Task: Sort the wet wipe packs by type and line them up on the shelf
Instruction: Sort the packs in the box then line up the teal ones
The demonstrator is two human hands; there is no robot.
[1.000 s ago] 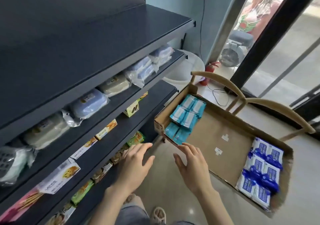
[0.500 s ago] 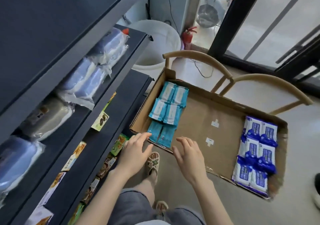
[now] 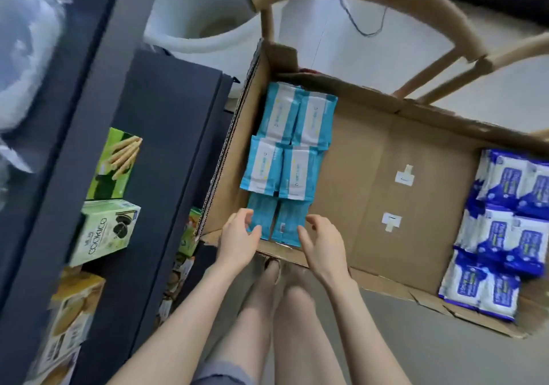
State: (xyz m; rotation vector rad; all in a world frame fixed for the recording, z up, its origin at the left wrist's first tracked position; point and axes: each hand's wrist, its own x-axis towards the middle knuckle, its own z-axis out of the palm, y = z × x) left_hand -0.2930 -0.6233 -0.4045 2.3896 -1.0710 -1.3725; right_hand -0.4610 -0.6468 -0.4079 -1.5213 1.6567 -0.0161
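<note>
Beside the nearest teal packs [image 3: 289, 221] in the box [image 3: 371, 147], left hand [image 3: 237, 240] and right hand [image 3: 325, 243] have arrived, fingers spread, poised to lift.

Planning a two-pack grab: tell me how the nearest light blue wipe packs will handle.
The light blue wipe packs look like soft film pouches, so probably bendy rather than stiff. The smooth wrap may slip. Flat in the box, they should not roll.
</note>
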